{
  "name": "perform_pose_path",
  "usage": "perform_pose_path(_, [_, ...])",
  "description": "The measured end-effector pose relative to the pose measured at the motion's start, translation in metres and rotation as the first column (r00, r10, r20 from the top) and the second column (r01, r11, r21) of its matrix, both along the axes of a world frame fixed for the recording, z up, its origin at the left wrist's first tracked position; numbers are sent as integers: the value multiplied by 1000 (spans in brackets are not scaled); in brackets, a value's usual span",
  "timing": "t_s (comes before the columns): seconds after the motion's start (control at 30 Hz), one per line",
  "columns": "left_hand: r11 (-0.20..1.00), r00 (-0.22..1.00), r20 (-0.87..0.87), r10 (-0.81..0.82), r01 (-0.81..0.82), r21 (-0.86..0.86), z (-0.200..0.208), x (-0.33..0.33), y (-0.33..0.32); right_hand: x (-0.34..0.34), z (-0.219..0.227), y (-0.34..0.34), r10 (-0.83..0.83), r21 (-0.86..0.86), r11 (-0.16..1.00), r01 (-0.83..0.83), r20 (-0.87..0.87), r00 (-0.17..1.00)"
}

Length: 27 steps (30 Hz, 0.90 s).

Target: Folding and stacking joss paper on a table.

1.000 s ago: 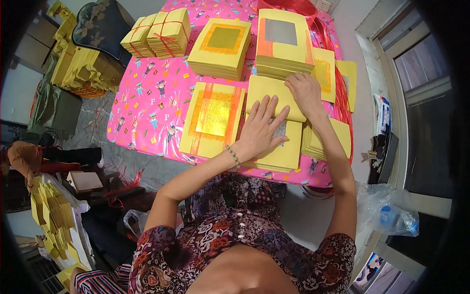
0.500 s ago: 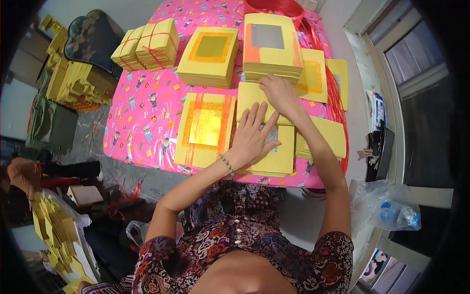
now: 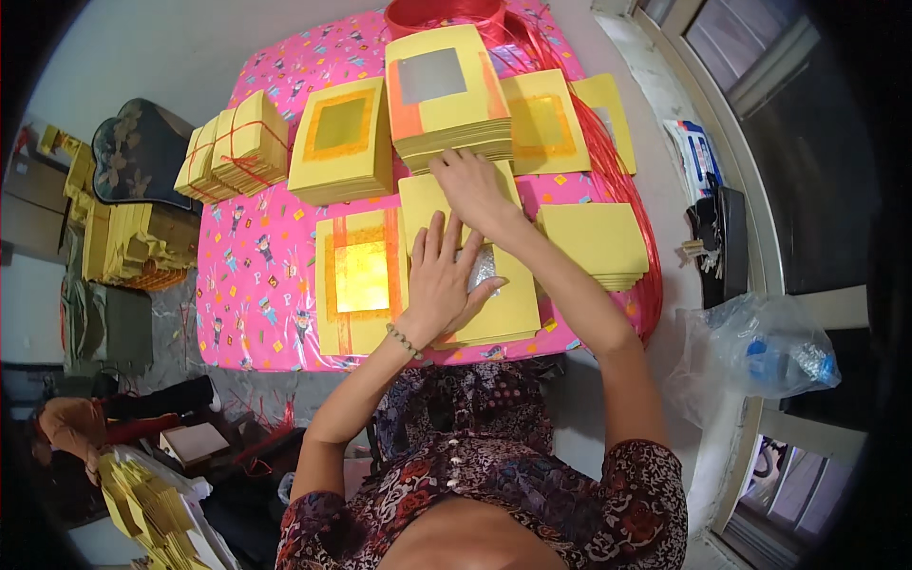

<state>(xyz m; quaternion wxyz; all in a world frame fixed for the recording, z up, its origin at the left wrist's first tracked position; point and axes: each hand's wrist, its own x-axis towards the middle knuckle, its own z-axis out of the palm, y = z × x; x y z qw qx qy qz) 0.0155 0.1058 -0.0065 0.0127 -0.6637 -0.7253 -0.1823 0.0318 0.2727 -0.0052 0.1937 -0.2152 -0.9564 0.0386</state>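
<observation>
My left hand [image 3: 439, 280] lies flat with fingers spread on a stack of yellow paper sheets [image 3: 503, 309] at the near edge of the pink table [image 3: 256, 256]. A bit of silver foil [image 3: 483, 269] shows beside its thumb. My right hand [image 3: 472, 190] rests fingers-down on the far part of the same yellow stack, just below a taller pile of yellow sheets with a silver square [image 3: 442, 90]. To the left of my left hand lies a yellow stack with a gold foil square [image 3: 359, 277].
More yellow stacks stand on the table: one with a gold-orange square [image 3: 342, 138], tied bundles [image 3: 233, 147], a plain pile [image 3: 597, 242] at right. A red bowl [image 3: 442, 14] and red string sit at the far edge. A plastic bag [image 3: 760, 351] lies at right.
My right hand has slid across the top sheet toward the tall silver-square pile. My left hand stays pressed on the stack. The view has shifted slightly.
</observation>
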Motion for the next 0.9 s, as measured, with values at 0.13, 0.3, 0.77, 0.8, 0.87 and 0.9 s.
perform_pose_path(0.13, [997,1000,-11,5,-5,-73,8,3,-1,2,6,-7,-22,30,999,21,36,999])
perform_pose_path(0.3, [997,1000,-19,0,-2,-78,7,6,-1,3,2,-8,-26,12,1000,26,-6,1000])
perform_pose_path(0.77, [998,999,-34,28,-30,-51,2,4,0,105,51,16,77,-514,852,-98,-63,995])
perform_pose_path(0.8, [998,999,-34,33,-35,-52,1,5,1,108,50,11,105,-510,853,-114,-47,993])
perform_pose_path(0.87, [999,1000,-22,15,-16,-48,1,6,1,115,41,-1,99,-450,888,-100,-26,995])
perform_pose_path(0.9, [999,1000,-24,12,-13,-39,0,6,1,115,37,-6,87,-385,919,-84,-10,996])
